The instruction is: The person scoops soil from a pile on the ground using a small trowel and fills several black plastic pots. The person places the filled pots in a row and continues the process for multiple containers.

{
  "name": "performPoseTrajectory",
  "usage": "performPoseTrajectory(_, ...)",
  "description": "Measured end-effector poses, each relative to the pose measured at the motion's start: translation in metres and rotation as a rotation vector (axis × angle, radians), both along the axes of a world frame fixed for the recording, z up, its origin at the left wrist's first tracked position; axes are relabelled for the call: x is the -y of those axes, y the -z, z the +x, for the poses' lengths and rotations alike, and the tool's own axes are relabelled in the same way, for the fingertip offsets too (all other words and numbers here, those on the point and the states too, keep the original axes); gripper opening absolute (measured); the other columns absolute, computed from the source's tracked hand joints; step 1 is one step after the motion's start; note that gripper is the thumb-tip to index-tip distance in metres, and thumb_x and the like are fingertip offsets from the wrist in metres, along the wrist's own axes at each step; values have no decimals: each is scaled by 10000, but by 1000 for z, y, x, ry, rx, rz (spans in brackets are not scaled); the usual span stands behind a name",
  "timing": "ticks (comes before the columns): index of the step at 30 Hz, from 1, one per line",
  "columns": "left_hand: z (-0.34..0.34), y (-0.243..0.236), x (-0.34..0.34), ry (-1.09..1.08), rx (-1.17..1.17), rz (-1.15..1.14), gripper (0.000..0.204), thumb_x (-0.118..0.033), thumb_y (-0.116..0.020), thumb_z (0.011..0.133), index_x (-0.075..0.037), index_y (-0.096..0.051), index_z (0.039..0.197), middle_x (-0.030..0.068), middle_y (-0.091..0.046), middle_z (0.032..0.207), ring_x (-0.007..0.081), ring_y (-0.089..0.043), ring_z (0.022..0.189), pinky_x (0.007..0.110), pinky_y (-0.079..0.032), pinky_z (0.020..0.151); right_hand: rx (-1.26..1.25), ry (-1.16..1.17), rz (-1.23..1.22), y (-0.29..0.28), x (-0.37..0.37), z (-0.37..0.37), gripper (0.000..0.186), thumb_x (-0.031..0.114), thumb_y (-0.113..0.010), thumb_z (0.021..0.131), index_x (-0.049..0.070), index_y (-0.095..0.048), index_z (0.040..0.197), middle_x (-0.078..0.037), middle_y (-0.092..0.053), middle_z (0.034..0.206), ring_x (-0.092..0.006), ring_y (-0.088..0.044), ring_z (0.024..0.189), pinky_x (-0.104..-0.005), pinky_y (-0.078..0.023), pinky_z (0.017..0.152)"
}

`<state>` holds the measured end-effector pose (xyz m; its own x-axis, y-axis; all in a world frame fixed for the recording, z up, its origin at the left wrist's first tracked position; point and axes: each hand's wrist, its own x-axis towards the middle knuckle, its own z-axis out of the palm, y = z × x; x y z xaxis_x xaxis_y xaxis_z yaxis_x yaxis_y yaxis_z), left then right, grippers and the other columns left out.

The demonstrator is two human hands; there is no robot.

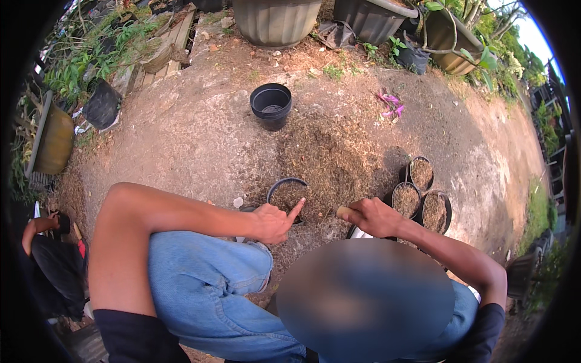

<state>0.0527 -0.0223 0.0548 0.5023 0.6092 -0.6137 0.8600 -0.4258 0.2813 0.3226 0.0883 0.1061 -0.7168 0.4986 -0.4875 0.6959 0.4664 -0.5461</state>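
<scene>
A black plant pot (287, 180) with soil (287, 195) in it stands on the ground before me. My left hand (273, 224) is at its near left rim, index finger stretched over the soil and the other fingers curled; the thumb is hidden. To the right, my right hand (376, 218) is closed around a short tan handle (344, 212); the tool's other end is hidden. Loose brown soil (330, 160) is heaped just beyond the pot. Close to my right hand stand several black pots (449, 215) filled with soil.
Farther off stands an empty-looking black pot (270, 100). Large planters (277, 24) line the back, and pink petals (390, 104) lie on the ground. A tan planter (51, 140) is at the left, near a person in dark clothes (57, 269).
</scene>
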Motion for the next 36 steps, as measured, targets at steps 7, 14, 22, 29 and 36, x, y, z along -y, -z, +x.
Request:
performPoseTrajectory(7, -9, 12, 1, -32, 5, 64, 978, -305, -573, 927, 235, -2, 1509, 193, -665, 650, 350, -660, 552, 467, -531, 535, -23, 11, -14, -6, -2, -4, 491, 421, -546, 1040, -38, -696, 948, -319, -662, 795, -484, -680, 819, -529, -526, 768)
performPoseTrajectory(14, 1, -5, -5, 3, 97, 66, 980, -331, -609, 928, 212, -57, 1528, 179, -697, 688, 335, -681, 571, 447, -549, 546, 60, -43, -8, -8, -5, -7, 519, 432, -548, 1039, -45, -700, 901, -318, -658, 781, -479, -683, 811, -526, -526, 764)
performPoseTrajectory(22, -5, 6, 3, -79, 15, 8, 1038, -302, -614, 912, 141, 66, 1559, 218, -703, 751, 358, -698, 648, 462, -555, 594, 31, -34, -21, -11, -3, -10, 523, 434, -552, 1036, -50, -714, 922, -327, -659, 789, -485, -682, 814, -522, -532, 775)
performPoseTrajectory(29, 0, -10, 3, 64, 158, -55, 1060, -295, -615, 910, 161, 107, 1538, 222, -705, 775, 370, -707, 691, 459, -562, 651, 117, -30, -86, -19, 2, -22, 559, 462, -540, 1036, -59, -720, 946, -325, -669, 805, -477, -689, 859, -507, -532, 818)
performPoseTrajectory(36, -6, -12, 5, 32, 89, -72, 1075, -295, -616, 912, 123, 140, 1551, 223, -712, 797, 367, -717, 723, 451, -564, 686, 116, -46, -80, -11, 2, -21, 565, 478, -552, 1039, -59, -726, 1019, -303, -663, 776, -429, -688, 772, -479, -523, 756)
